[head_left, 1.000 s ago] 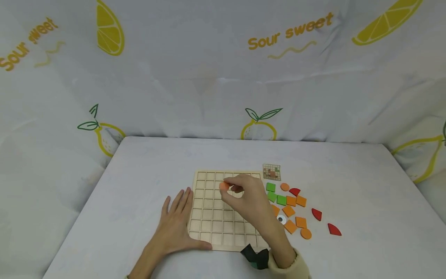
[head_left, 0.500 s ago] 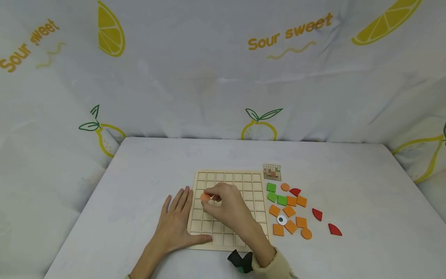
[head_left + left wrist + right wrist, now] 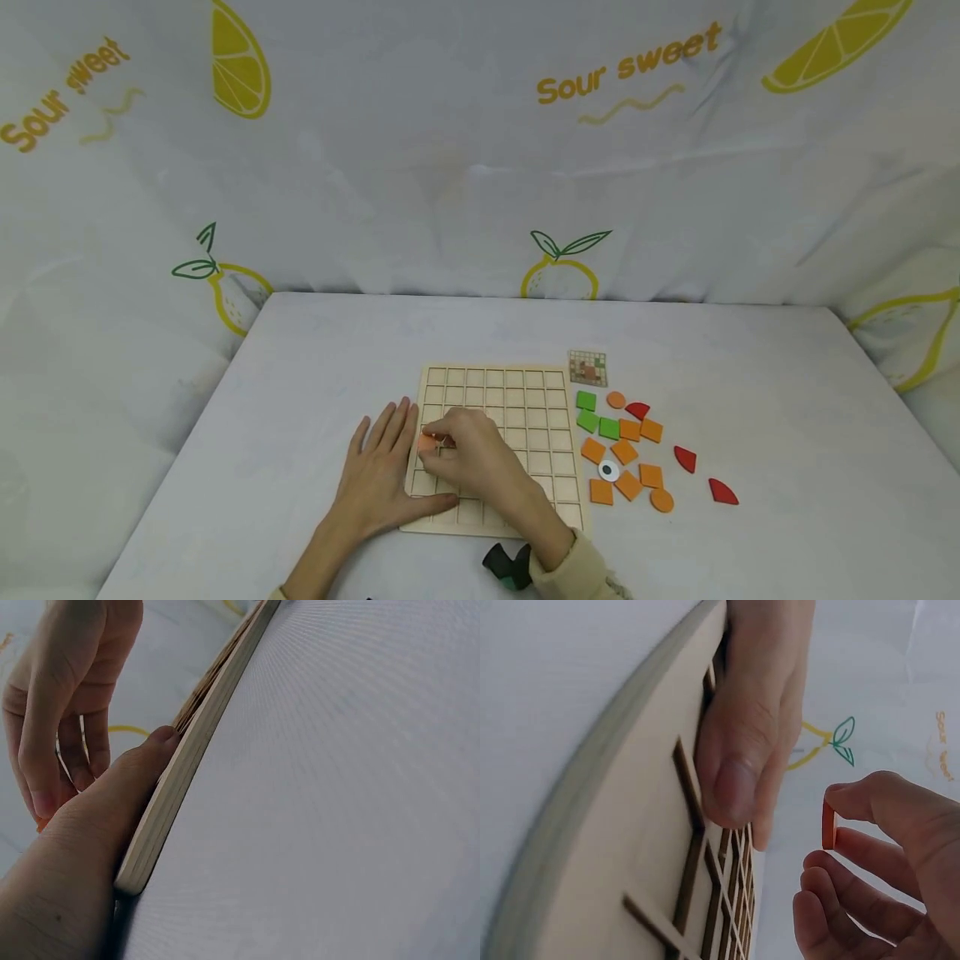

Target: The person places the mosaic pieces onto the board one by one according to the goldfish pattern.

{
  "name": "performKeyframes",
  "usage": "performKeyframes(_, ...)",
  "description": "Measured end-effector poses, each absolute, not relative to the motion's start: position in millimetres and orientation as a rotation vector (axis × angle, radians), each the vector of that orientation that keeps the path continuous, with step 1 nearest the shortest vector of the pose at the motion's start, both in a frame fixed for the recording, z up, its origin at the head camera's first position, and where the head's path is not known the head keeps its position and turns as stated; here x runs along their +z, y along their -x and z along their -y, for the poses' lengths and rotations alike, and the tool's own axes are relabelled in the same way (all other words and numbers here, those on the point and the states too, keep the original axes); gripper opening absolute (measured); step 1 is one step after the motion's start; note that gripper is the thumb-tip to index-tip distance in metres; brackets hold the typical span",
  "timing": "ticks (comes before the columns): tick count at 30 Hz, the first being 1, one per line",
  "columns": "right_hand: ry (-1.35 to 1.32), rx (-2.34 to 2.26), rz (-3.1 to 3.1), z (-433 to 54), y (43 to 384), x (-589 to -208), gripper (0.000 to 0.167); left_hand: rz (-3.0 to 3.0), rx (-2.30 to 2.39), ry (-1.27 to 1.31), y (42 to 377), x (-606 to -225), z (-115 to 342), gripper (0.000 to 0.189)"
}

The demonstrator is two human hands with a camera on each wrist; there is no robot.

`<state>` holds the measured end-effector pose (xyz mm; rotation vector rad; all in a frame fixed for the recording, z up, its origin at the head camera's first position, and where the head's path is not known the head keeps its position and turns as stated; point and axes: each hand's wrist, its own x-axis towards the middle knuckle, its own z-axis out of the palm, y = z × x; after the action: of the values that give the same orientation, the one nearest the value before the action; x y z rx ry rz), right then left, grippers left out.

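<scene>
My right hand point(image 3: 480, 454) pinches an orange round disc point(image 3: 427, 442) between thumb and forefinger, over the left columns of a wooden grid board point(image 3: 514, 417). In the right wrist view the disc point(image 3: 829, 825) is seen edge-on, held apart from the board. With its fingers straight, my left hand point(image 3: 378, 475) rests along the board's left edge. Its thumb point(image 3: 142, 765) lies over the front rim, in the left wrist view. Part of the grid is hidden under both hands.
Right of the board lie green squares point(image 3: 587, 400), several orange squares point(image 3: 650, 476), orange discs point(image 3: 662, 500), red quarter-circles point(image 3: 723, 492) and a white eye disc point(image 3: 609, 471). A small pattern card point(image 3: 588, 367) is behind them. A dark strap piece point(image 3: 504, 567) shows by the right wrist.
My right hand has carried the orange disc left and nearer to me across the board, to its left columns. The left hand has stayed at the board's edge.
</scene>
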<state>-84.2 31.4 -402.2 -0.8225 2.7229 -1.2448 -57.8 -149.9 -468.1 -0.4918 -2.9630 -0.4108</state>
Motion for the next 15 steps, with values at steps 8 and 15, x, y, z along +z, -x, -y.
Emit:
performKeyframes(8,0.833,-1.155,-2.726,-27,84,-412,0.003,2.968,-0.401,0.464,57,-468,149,0.131)
performKeyframes(15,0.828,-1.104,-2.728,-26,83,-416,0.007,2.984,-0.407,0.44,57,-467,148,0.13)
